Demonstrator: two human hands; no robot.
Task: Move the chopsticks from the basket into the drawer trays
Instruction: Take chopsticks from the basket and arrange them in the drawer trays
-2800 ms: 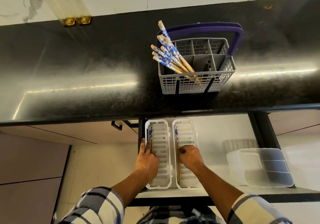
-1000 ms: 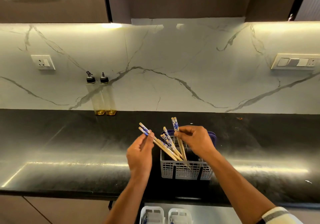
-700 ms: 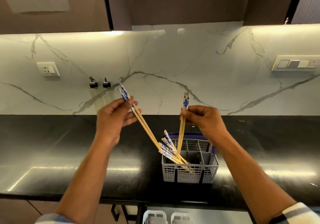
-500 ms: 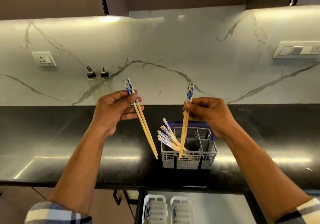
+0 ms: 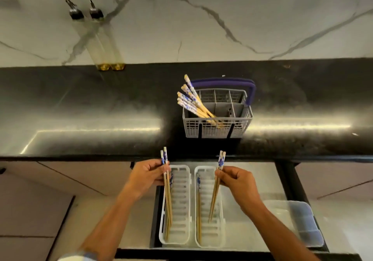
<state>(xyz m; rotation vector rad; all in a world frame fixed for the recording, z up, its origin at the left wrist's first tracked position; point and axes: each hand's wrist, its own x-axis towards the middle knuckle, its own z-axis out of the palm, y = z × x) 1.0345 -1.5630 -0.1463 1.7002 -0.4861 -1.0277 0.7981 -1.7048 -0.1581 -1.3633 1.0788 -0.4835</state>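
A grey cutlery basket (image 5: 217,128) with a purple handle stands on the black counter and holds several wooden chopsticks (image 5: 191,102) with blue-and-white tops, leaning left. Below the counter edge, an open drawer carries two white slotted trays. My left hand (image 5: 146,175) grips a pair of chopsticks (image 5: 167,190) over the left tray (image 5: 179,238), which has chopsticks lying along its left side. My right hand (image 5: 235,181) grips another pair (image 5: 216,192), tips down over the right tray (image 5: 212,242), where one chopstick lies on the left.
A clear plastic container (image 5: 298,222) sits in the drawer to the right of the trays. Two tall oil bottles (image 5: 103,45) stand against the marble wall at the back left of the counter (image 5: 80,109). Cabinet fronts flank the drawer.
Both hands have come down from above the counter to the open drawer, each carrying its pair of chopsticks. My view has tilted down from the wall to the drawer.
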